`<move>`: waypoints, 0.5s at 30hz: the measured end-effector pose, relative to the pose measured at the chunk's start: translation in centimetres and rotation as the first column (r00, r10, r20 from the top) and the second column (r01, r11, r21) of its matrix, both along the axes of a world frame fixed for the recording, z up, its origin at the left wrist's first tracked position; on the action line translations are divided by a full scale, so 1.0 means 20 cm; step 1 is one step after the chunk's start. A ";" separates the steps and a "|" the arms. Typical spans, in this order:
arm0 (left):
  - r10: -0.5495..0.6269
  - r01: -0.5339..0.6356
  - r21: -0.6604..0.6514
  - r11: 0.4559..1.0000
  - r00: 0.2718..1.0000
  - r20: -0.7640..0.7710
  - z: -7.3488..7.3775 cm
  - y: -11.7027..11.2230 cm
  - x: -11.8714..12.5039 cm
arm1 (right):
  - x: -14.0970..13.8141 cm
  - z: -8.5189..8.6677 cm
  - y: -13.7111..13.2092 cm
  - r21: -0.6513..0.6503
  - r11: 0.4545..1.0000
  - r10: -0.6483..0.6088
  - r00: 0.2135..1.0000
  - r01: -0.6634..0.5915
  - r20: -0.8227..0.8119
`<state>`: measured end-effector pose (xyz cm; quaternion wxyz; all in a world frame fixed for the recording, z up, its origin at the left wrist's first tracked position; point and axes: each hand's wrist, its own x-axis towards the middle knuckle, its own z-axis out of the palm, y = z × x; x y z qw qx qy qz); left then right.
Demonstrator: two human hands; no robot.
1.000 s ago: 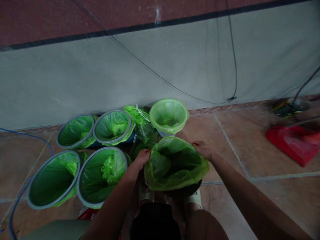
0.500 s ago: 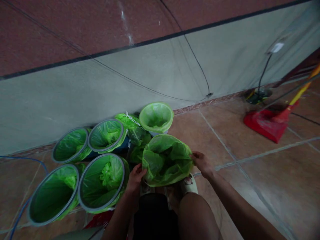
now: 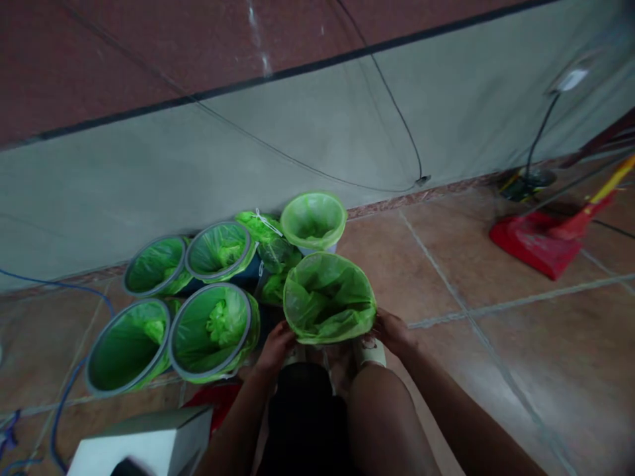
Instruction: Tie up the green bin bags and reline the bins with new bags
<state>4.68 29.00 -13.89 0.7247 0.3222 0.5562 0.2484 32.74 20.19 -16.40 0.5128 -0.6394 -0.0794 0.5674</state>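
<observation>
Between my hands, in front of my feet, is a bin liner (image 3: 330,271), translucent green. It is spread wide as a round opening with its edge folded outward; any bin under it is hidden. My left hand (image 3: 276,345) grips the liner's near left side, fingers partly tucked beneath the edge. On the opposite side my right hand (image 3: 395,332) is closed on the liner just below the rim, fingertips hidden. A white bin (image 3: 313,228) with a green liner over its rim stands just behind. Tied green bags (image 3: 278,254) lie to its left.
Several grey-rimmed, green-lined bins (image 3: 210,332) stand at left. A red dustpan (image 3: 538,244) with a yellow handle lies at right. A white box (image 3: 141,443) is at lower left, near a blue hose (image 3: 59,410). A black cable (image 3: 397,119) runs down the wall.
My hands have slid from the liner's upper edge to lower on its sides. The opening looks rounder and slightly narrower. My view has shifted, bringing the white box into sight.
</observation>
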 end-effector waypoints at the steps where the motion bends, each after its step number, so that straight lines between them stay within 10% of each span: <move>1: 0.003 -0.002 -0.033 0.999 1.000 0.009 0.01 -0.01 0.00 | 0.00 0.03 -0.02 -0.006 1.000 -0.017 0.999 0.016 -0.029; 8: -0.021 0.022 -0.076 0.997 1.000 0.011 0.12 -0.08 0.04 | -0.06 0.19 -0.10 0.002 0.999 0.047 0.984 -0.047 -0.169; 15: -0.066 0.068 0.060 0.996 0.997 -0.040 0.11 -0.09 0.05 | -0.10 0.15 -0.12 0.030 0.993 0.116 0.986 -0.114 -0.119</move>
